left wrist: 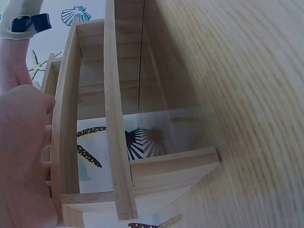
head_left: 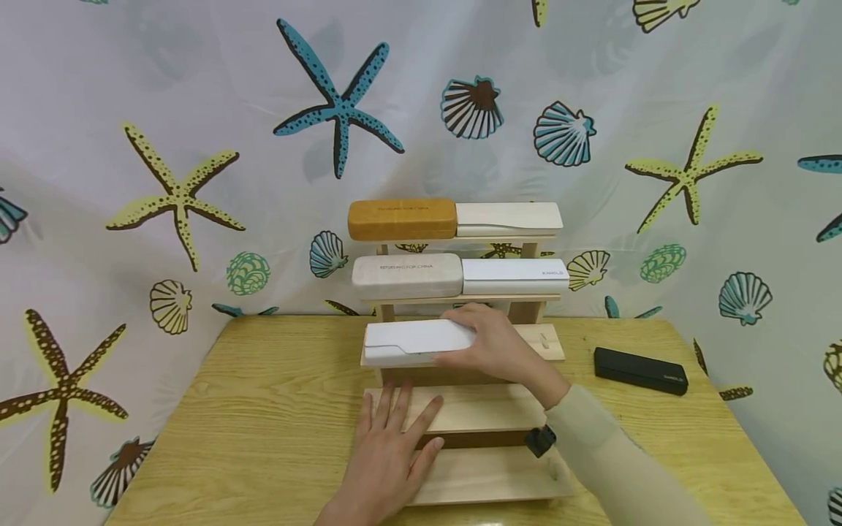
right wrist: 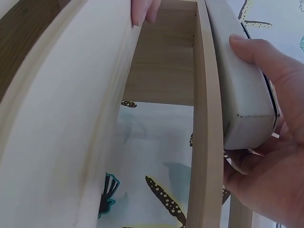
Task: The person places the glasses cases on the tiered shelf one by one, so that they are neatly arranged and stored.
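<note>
On the middle tier of a wooden stepped rack [head_left: 460,475] lies a white glasses case [head_left: 408,337], long and narrow with a flap seam. My right hand [head_left: 490,343] grips its right end, thumb on one side and fingers on the other; the right wrist view shows the same white case [right wrist: 244,95] in the right hand [right wrist: 270,156]. Spread flat, my left hand [head_left: 391,446] rests on the rack's lower steps, its fingertips on the second step from the bottom. In the left wrist view the left hand [left wrist: 23,156] lies along the rack's edge, fingers partly hidden.
The top tier bears an orange-brown case [head_left: 402,219] and a white flap case [head_left: 509,218]. Below them sit a pale grey case [head_left: 408,276] and another white case [head_left: 515,275]. A black case [head_left: 639,370] lies on the wooden table [head_left: 276,424], right of the rack.
</note>
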### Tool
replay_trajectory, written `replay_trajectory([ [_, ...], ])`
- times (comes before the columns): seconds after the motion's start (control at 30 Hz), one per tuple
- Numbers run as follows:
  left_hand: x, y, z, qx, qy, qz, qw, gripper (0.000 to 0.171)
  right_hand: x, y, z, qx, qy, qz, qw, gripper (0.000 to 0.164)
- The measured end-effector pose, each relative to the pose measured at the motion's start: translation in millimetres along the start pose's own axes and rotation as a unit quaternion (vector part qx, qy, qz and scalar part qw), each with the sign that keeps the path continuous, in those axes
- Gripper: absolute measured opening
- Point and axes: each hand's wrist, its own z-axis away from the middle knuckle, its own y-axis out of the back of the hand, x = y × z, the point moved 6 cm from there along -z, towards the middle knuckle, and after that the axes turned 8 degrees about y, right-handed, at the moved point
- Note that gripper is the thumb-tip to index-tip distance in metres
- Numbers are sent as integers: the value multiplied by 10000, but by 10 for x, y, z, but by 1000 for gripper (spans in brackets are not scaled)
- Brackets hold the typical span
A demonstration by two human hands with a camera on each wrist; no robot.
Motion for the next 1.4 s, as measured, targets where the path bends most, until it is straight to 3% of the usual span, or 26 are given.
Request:
replay_trajectory([
  [0.3, 7, -16, -5, 30, -10, -34, 10000, 53, 12, -37, -42, -22, -69, 63, 10000, 67],
  [1.03, 26, 0, -17, 73, -20, -29, 10000, 53, 30, -36, -61, -208, -322, 206, 9991, 79],
  [1.4, 18, -6, -18, 58, -9, -87, 9999, 54, 54, 122, 75, -23, -280, 507, 9983, 77],
])
